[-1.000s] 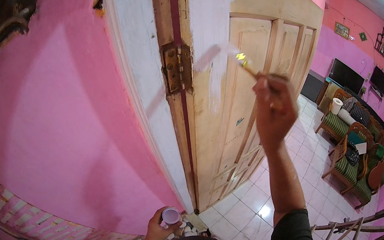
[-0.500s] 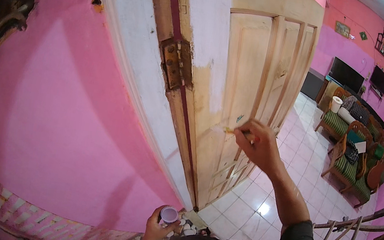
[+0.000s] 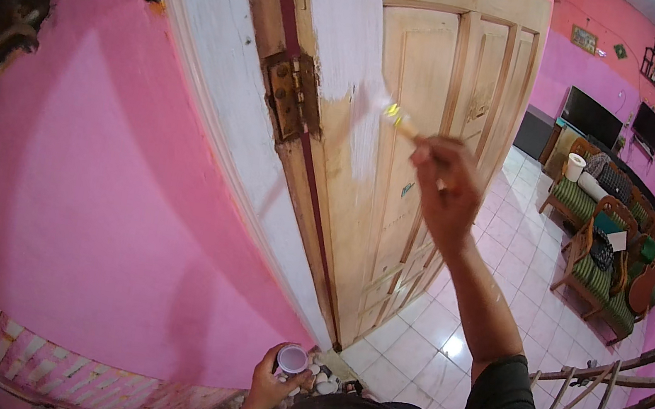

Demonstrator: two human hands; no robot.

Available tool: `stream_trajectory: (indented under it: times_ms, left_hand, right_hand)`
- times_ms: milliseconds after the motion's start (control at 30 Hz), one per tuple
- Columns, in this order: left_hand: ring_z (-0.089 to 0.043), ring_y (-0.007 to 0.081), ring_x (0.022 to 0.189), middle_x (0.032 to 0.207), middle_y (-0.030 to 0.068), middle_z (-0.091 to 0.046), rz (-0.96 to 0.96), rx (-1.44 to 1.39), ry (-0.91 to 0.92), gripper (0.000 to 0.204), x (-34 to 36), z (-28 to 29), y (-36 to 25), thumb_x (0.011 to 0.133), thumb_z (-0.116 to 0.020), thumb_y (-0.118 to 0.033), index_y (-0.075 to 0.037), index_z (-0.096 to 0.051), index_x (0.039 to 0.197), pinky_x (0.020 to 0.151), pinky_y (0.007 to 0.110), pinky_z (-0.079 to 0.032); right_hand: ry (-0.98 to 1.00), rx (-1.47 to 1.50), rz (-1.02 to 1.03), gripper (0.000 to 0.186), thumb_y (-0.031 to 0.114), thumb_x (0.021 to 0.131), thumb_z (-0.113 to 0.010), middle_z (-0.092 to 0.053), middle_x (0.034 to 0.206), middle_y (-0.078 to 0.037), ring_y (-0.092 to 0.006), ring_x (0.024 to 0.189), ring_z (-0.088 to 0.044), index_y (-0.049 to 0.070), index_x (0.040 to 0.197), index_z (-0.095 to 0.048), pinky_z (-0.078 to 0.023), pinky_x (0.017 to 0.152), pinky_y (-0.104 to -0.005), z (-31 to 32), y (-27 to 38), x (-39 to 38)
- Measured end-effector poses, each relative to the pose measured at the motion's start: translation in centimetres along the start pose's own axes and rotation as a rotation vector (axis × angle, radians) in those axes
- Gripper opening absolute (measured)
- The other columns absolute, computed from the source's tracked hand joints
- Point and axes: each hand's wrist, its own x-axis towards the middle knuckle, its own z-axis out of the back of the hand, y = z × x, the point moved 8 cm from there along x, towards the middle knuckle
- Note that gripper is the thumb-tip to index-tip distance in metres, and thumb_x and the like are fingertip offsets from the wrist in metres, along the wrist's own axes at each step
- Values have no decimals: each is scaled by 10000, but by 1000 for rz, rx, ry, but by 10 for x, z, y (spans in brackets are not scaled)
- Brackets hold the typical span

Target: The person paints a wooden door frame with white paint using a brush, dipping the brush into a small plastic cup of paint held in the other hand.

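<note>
My right hand (image 3: 445, 189) is closed round the handle of a paintbrush (image 3: 397, 119), raised in front of the wooden door (image 3: 420, 58). The brush's pale bristles are at the door's hinge-side stile, by the lower edge of a white painted area (image 3: 343, 31); motion blurs them slightly. Below that, the stile is bare light wood. Low down near my body, my left hand (image 3: 270, 381) grips a small plastic cup (image 3: 292, 359) with pale contents, its mouth facing up. A rusty hinge (image 3: 288, 97) joins the door to the frame.
A pink wall (image 3: 111, 258) and white frame (image 3: 217, 97) stand to the left. Beyond the door are a tiled floor (image 3: 426, 369), wooden chairs (image 3: 598, 276) with striped cushions and two dark screens (image 3: 593, 116). A curved wooden rack (image 3: 620, 384) stands at lower right. Pebbles (image 3: 325, 387) lie below.
My right hand has moved up with the paintbrush, from the bare wood to the edge of the white area. My left hand still holds the cup at nearly the same place.
</note>
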Motion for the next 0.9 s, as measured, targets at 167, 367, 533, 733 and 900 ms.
stream_trajectory:
  times_ms: [167,367,533,733,900]
  left_hand:
    - [-610,186,1134,1217,114,-635,38,8,0,598,2,-1,-11,800,-845,-107,12,-530,1294,1010,343,-479]
    - [-659,176,1067,1139,102,-684,-19,24,-39,628,1,4,-7,773,-878,-181,3,-554,1278,963,350,-524]
    - [-657,179,1064,1138,102,-683,15,16,-6,631,5,-2,-6,767,-882,-169,3,-554,1278,962,348,-521]
    - [-656,183,1072,1141,103,-684,-29,-11,2,637,8,-4,0,750,-895,-153,-7,-562,1273,961,345,-520]
    - [-655,180,1071,1140,97,-685,-43,-9,0,621,6,-2,4,757,-888,-143,-5,-565,1269,958,341,-518]
  right_hand:
    - [247,-70,-87,98,3,903,-689,-633,878,-105,-107,712,-592,-22,992,-654,-464,575,-266,0,-28,-70]
    - [521,-43,-508,88,25,902,-696,-612,758,-71,-88,673,-559,0,985,-680,-426,546,-250,14,-49,-126]
    - [576,-121,-487,93,47,917,-687,-638,766,-69,-99,691,-602,20,1006,-695,-455,569,-241,-8,-42,-94]
    - [225,162,-455,133,73,967,-657,-666,835,-73,-127,744,-662,-16,1065,-670,-539,681,-234,-16,-24,-22]
    - [9,178,-200,170,58,994,-608,-686,863,-80,-107,760,-669,-46,1121,-654,-554,672,-250,-9,-1,-31]
